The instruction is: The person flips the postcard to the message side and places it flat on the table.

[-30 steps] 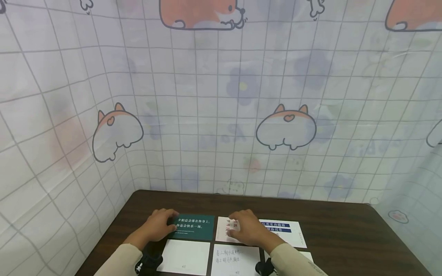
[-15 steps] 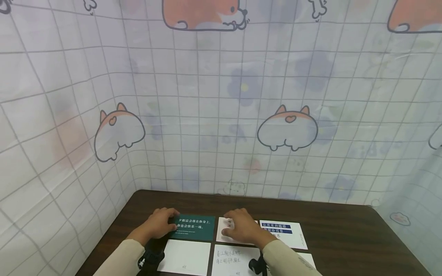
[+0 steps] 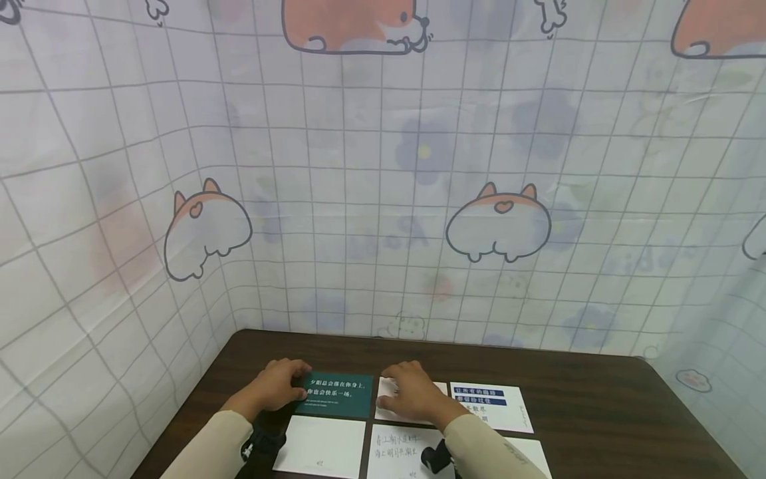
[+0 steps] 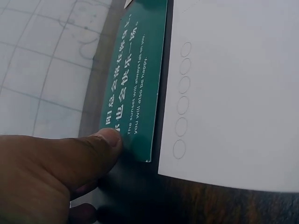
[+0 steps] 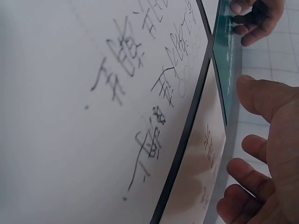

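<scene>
Green postcard (image 3: 338, 396) under the thumb of the left hand (image 3: 272, 388), right hand (image 3: 413, 396) over a white postcard (image 5: 194, 161), all fingers loose.

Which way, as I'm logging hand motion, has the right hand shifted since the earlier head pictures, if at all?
Yes: in the head view, the right hand has moved left, closer to the green card, which has stayed put on the table.

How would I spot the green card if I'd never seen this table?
On the dark table, look to the far row's left end, beside the person's left hand. There lies the green card, with white lettering; the pale cards next to it aren't green.
</scene>
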Demonstrator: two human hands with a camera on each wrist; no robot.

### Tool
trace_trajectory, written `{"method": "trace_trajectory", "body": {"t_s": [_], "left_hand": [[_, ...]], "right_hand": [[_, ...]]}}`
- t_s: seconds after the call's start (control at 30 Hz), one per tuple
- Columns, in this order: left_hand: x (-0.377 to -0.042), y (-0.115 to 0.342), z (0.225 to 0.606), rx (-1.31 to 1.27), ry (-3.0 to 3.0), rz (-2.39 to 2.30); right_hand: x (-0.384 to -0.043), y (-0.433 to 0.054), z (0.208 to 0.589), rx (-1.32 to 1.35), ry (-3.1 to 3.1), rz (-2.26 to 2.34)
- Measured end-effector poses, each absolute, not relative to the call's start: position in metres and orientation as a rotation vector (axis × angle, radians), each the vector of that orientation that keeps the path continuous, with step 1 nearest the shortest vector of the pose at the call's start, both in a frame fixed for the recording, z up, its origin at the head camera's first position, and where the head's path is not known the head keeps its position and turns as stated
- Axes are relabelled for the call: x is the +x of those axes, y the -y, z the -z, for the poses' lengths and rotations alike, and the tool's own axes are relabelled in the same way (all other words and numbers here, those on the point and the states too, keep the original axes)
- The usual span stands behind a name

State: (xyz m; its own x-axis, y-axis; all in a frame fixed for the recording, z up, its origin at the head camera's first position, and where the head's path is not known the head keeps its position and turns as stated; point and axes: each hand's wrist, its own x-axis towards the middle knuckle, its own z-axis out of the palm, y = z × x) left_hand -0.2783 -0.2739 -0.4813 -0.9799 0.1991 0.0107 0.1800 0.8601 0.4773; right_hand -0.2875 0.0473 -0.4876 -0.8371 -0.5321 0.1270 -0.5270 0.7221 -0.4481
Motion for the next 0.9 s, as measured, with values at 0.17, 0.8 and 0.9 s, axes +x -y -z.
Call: {"method": "trace_trajectory", "body": {"t_s": [0.17,0.8,0.9], "left_hand": [[-0.28,0.275,0.48,0.306,-2.978,-0.758],[-0.287,0.266,0.468,0.238,-2.984,-0.533],[-0.287,0.265,0.466,0.224,-2.972,-0.516]], "right_hand": [[-0.289,-0.04,0.49,-0.88,-2.919,0.724],[-0.293,-0.024,0.487,-0.78,-2.961,0.503],[-0.293,-0.019,0.483,-0.752,-2.954,0.447]]}}
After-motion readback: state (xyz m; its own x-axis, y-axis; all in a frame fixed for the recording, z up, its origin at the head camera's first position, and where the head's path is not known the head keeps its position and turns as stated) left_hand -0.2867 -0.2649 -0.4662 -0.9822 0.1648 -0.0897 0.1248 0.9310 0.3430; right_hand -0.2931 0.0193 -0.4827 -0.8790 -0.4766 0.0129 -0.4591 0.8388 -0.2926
